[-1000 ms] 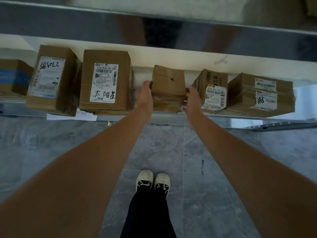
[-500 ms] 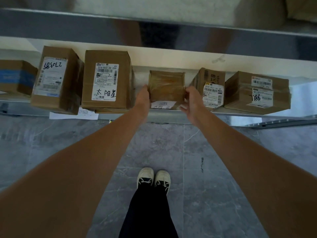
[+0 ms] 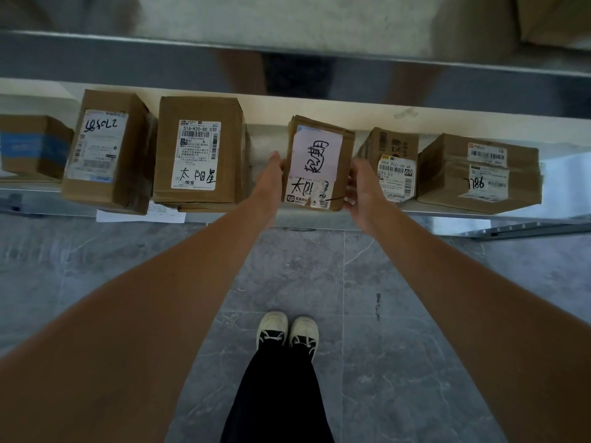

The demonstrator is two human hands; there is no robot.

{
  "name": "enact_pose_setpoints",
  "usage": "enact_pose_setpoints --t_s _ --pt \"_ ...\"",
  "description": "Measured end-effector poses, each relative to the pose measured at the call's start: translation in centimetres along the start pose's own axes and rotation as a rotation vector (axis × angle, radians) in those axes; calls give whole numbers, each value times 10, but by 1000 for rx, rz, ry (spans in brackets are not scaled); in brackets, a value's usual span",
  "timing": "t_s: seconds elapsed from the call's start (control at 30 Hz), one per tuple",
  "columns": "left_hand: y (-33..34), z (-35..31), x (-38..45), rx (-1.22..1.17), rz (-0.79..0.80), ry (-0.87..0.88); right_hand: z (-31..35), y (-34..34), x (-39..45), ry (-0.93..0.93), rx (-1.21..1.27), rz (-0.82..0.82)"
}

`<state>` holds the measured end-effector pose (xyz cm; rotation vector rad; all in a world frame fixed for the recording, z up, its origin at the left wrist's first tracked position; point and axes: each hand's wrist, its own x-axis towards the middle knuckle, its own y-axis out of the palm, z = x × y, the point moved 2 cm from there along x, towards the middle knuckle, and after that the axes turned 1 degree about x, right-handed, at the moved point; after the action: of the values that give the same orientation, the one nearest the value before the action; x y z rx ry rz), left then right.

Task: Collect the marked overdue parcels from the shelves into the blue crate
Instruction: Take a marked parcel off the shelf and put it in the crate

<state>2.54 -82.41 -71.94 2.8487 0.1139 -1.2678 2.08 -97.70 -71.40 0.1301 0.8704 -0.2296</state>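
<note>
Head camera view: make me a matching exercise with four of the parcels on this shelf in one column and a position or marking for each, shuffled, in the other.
Column one:
1. Parcel with the pink note
2. Parcel with the blue band
3. Parcel numbered 516-K20
4. Parcel marked 7786

Column two:
A. Furthest right on the shelf
B. Held between the left hand and right hand
C. Furthest left, cut off by the picture edge
D. Just left of the held parcel

Pairs: 1-B, 2-C, 3-D, 4-A
</note>
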Motion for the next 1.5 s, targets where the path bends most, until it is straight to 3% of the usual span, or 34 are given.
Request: enact_pose_setpoints --t_s 0.33,0.53,0.67,0.8,0.93,1.17,1.3,1.5 --pt "-14 -9 -31 196 80 -109 -9 -10 -37 7 -141 53" --pt "-13 -44 -81 -15 -37 -28 2 -15 -98 50 89 -6" --pt "-2 -41 -115 -175 -99 -49 -2 -16 -137 40 188 -180" --pt "14 -47 -141 -205 -12 -47 -3 -32 -159 -63 -89 -420" --pt "28 -57 -155 -66 49 -16 -9 -35 -176 -106 89 -425" --pt "46 -51 -180 88 132 22 -30 -56 -218 -178 74 -528" --pt "88 -35 -217 203 307 -4 -42 -97 -238 -112 238 -629" --pt "174 0 -253 356 419 -11 -64 -177 -261 -138 407 -787"
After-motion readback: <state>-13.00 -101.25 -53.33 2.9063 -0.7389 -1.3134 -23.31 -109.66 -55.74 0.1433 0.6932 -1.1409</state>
